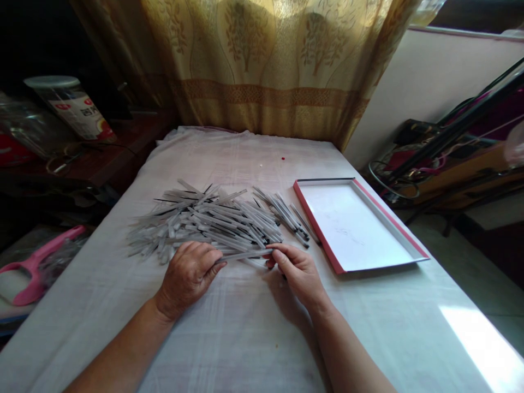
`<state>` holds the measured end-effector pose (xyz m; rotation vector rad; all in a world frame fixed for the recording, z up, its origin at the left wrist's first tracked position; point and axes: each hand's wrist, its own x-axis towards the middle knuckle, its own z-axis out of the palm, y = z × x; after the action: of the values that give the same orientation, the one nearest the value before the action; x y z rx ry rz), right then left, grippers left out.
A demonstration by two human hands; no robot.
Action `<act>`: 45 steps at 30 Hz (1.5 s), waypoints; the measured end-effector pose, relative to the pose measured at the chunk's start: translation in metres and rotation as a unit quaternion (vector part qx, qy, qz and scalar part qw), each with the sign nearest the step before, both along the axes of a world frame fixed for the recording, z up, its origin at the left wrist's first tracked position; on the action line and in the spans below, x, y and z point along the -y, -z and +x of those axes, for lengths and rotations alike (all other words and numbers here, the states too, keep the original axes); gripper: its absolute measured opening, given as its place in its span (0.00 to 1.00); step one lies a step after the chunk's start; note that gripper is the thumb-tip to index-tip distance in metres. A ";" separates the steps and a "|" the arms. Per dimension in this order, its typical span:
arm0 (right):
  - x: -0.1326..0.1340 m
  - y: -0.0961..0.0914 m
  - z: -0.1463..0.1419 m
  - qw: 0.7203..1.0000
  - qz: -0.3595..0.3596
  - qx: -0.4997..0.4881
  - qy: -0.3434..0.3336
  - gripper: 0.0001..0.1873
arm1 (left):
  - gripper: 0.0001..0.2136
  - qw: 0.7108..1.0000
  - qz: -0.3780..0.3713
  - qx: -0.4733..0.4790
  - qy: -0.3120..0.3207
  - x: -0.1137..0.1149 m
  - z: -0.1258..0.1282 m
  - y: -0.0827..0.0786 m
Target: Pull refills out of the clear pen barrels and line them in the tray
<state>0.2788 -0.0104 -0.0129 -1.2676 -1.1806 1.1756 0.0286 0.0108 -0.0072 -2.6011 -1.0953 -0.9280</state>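
A loose pile of several thin grey sticks in clear sleeves (204, 221) lies on the white cloth in front of me. My left hand (189, 275) rests knuckles-up at the pile's near edge, fingers curled onto one end of a single stick (245, 255). My right hand (295, 267) pinches the other end of that same stick between thumb and fingers. A smaller bunch of dark-tipped sticks (286, 215) lies just right of the pile, beside a shallow white tray with a red rim (317, 226).
The table's white cloth (245, 338) runs to a patterned gold curtain (262, 65) at the back. A pink tool (36, 262) and a plastic jar (76, 106) sit on a dark side surface at left. Cables and dark poles (450, 136) crowd the right side.
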 end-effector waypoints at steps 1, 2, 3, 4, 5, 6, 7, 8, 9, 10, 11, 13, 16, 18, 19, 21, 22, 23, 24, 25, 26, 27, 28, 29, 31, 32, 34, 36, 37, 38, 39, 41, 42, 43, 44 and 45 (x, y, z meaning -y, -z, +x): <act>0.000 0.000 0.000 1.000 0.004 0.000 -0.003 0.15 | 0.09 1.000 -0.006 -0.004 -0.002 0.000 -0.001 -0.001; 0.000 -0.001 0.001 1.000 0.008 0.001 -0.005 0.15 | 0.09 1.000 -0.012 -0.007 -0.002 0.000 -0.001 -0.002; 0.000 -0.001 0.001 1.000 0.011 0.001 -0.006 0.14 | 0.10 1.000 -0.016 -0.009 -0.002 0.000 -0.002 -0.002; 0.000 -0.002 0.001 1.000 0.013 0.000 -0.004 0.14 | 0.10 1.000 -0.016 -0.010 -0.001 0.000 -0.002 -0.003; 0.000 -0.003 0.001 1.000 0.014 -0.001 0.000 0.13 | 0.10 1.000 -0.013 -0.010 -0.002 0.000 -0.002 -0.003; 0.000 -0.003 0.001 1.000 0.013 0.000 0.004 0.13 | 0.10 1.000 -0.008 -0.006 -0.004 0.001 -0.002 -0.003; 0.000 -0.004 0.001 1.000 0.012 0.004 0.007 0.13 | 0.11 1.000 -0.001 0.002 -0.009 0.001 -0.002 -0.003; 0.001 -0.004 0.000 1.000 0.010 0.011 0.009 0.12 | 0.11 1.000 0.007 0.013 -0.016 0.001 -0.002 -0.003; 0.001 -0.004 0.000 1.000 0.009 0.020 0.009 0.13 | 0.12 0.999 0.011 0.024 -0.022 0.002 -0.002 -0.002; 0.001 -0.004 0.000 1.000 0.010 0.028 0.008 0.13 | 0.12 0.999 0.011 0.035 -0.026 0.002 -0.002 -0.002; 0.001 -0.004 -0.001 0.999 0.011 0.033 0.007 0.14 | 0.12 0.999 0.005 0.044 -0.027 0.002 -0.003 -0.001; 0.001 -0.003 -0.001 1.000 0.013 0.027 0.005 0.13 | 0.13 0.998 -0.019 0.053 -0.026 0.003 -0.003 0.000; 0.001 -0.001 -0.002 1.000 0.007 0.007 0.005 0.14 | 0.15 0.996 -0.054 0.069 -0.027 0.003 -0.004 0.001; 0.001 0.000 -0.002 1.000 0.001 0.007 0.010 0.14 | 0.14 0.992 -0.075 0.092 -0.032 0.003 -0.005 0.002; 0.001 0.000 -0.002 1.000 0.000 0.010 0.017 0.14 | 0.14 0.990 -0.088 0.105 -0.035 0.003 -0.005 0.003; 0.001 -0.001 -0.002 0.999 -0.006 0.016 0.033 0.14 | 0.14 0.985 -0.111 0.126 -0.035 0.003 -0.005 0.003; 0.001 -0.001 -0.002 0.999 -0.009 0.018 0.038 0.15 | 0.12 0.984 -0.118 0.132 -0.031 0.003 -0.005 0.004; 0.001 -0.002 -0.001 0.999 -0.012 0.017 0.042 0.15 | 0.10 0.983 -0.121 0.136 -0.027 0.003 -0.005 0.004; 0.001 -0.002 -0.001 0.999 -0.016 0.014 0.042 0.15 | 0.08 0.983 -0.120 0.137 -0.025 0.003 -0.005 0.004; 0.001 -0.003 -0.001 0.999 -0.019 0.009 0.040 0.15 | 0.08 0.983 -0.119 0.137 -0.024 0.002 -0.005 0.004; 0.001 -0.003 -0.001 0.999 -0.023 0.004 0.037 0.16 | 0.09 0.983 -0.118 0.136 -0.026 0.002 -0.005 0.005; 0.001 -0.003 -0.001 0.999 -0.026 0.000 0.035 0.16 | 0.10 0.983 -0.119 0.136 -0.029 0.002 -0.005 0.005; 0.001 -0.003 -0.001 0.999 -0.030 -0.003 0.034 0.17 | 0.11 0.983 -0.123 0.136 -0.032 0.002 -0.005 0.005; 0.001 -0.003 -0.002 0.999 -0.032 -0.003 0.034 0.17 | 0.11 0.981 -0.132 0.137 -0.035 0.002 -0.005 0.005; 0.001 -0.003 -0.002 0.999 -0.030 0.005 0.040 0.16 | 0.12 0.977 -0.151 0.148 -0.038 0.002 -0.006 0.006; 0.001 -0.004 -0.002 0.999 -0.028 0.012 0.044 0.16 | 0.12 0.975 -0.155 0.153 -0.038 0.002 -0.006 0.006; 0.001 -0.005 -0.001 0.998 -0.022 0.024 0.048 0.15 | 0.10 0.976 -0.148 0.153 -0.035 0.002 -0.006 0.006; 0.001 -0.006 -0.001 0.999 -0.019 0.022 0.041 0.15 | 0.10 0.980 -0.137 0.143 -0.024 0.002 -0.007 0.006; 0.002 -0.006 -0.001 0.999 -0.019 0.016 0.037 0.15 | 0.10 0.981 -0.137 0.140 -0.019 0.002 -0.007 0.006; 0.002 -0.006 0.000 0.999 -0.021 0.010 0.032 0.15 | 0.11 0.980 -0.142 0.139 -0.016 0.002 -0.007 0.006; 0.002 -0.006 0.000 0.999 -0.024 0.005 0.030 0.15 | 0.11 0.978 -0.152 0.142 -0.016 0.003 -0.007 0.006; 0.002 -0.005 -0.001 0.999 -0.028 0.002 0.034 0.16 | 0.10 0.972 -0.175 0.156 -0.025 0.004 -0.005 0.006; 0.003 -0.005 -0.001 0.999 -0.029 0.004 0.037 0.16 | 0.11 0.969 -0.182 0.163 -0.029 0.004 -0.005 0.006; 0.003 -0.004 -0.001 0.999 -0.028 0.006 0.041 0.16 | 0.10 0.968 -0.185 0.168 -0.031 0.004 -0.004 0.006; 0.003 -0.004 -0.001 0.999 -0.026 0.009 0.043 0.16 | 0.10 0.967 -0.185 0.171 -0.029 0.004 -0.003 0.006; 0.003 -0.004 -0.001 0.999 -0.024 0.010 0.043 0.16 | 0.09 0.968 -0.183 0.170 -0.026 0.004 -0.003 0.006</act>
<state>0.2774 -0.0132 -0.0085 -1.3571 -1.1072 1.1359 0.0253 0.0065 -0.0130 -2.7403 -1.5446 -1.3064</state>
